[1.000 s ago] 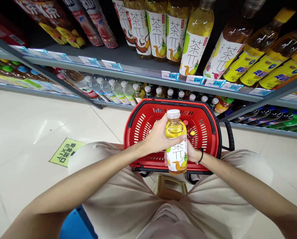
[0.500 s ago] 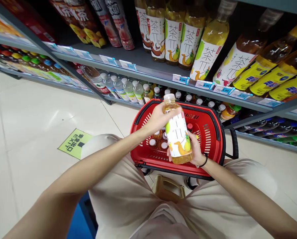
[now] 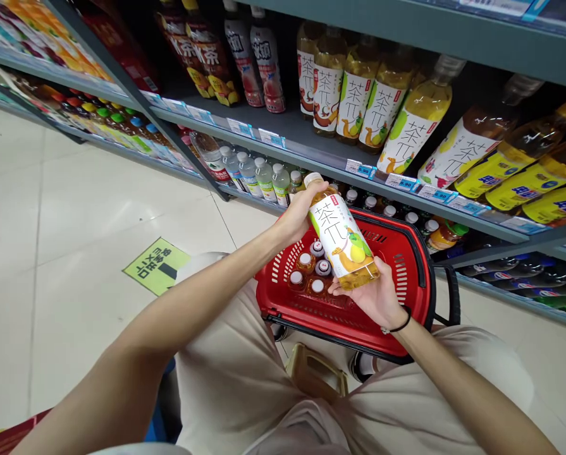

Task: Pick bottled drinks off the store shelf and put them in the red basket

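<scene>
A large tea bottle [image 3: 342, 237] with a white label and amber liquid is held tilted above the red shopping basket [image 3: 277, 297]. My left hand [image 3: 302, 212] is closed round its neck end, just below the white cap. Its base rests in my right hand [image 3: 377, 294], fingers curled beneath it and thumb against the side. A black band circles my right wrist. Inside the basket stand several smaller bottles [image 3: 317, 287] with white caps, grouped at the left; the held bottle hides part of the basket's inside.
Shelves ahead hold several tea bottles [image 3: 413, 129] above price tags [image 3: 401, 183], with smaller water bottles [image 3: 264, 180] below. The basket's black handle [image 3: 451, 294] sticks out at right. A yellow-green floor sticker [image 3: 155, 265] lies at left. A tan stool [image 3: 318, 373] is between my legs.
The bottle has tilted further, its cap end to the left and its base to the right. My left hand has shifted to its neck and uncovered the label; my right hand now supports the base.
</scene>
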Tool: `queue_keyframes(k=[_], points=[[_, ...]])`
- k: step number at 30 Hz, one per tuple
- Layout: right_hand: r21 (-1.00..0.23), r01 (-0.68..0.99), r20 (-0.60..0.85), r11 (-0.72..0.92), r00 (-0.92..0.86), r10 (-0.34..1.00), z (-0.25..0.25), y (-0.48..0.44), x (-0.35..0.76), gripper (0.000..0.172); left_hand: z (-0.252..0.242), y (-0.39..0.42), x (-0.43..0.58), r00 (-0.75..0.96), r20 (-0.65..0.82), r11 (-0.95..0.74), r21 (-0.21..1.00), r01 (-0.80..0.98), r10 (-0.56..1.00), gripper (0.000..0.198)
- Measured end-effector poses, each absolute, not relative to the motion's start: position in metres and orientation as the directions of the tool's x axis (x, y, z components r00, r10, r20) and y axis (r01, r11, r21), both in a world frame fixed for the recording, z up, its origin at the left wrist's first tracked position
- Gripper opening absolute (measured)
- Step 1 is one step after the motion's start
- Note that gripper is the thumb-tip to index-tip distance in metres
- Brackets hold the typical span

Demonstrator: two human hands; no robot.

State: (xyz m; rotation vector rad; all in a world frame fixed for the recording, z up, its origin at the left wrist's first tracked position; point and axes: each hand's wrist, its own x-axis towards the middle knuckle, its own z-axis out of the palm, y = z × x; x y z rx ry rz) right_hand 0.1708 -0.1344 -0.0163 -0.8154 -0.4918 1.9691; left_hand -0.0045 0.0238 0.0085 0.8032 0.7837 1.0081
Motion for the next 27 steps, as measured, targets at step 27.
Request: queue_keyframes(k=[27], points=[[-0.997, -0.058, -0.053, -0.05, 0.054, 0.997, -0.033, -0.14, 0.175, 0.089, 0.019, 0.031, -0.018, 0.356, -0.301, 0.457, 0.705, -0.542, 0.885, 0.04]])
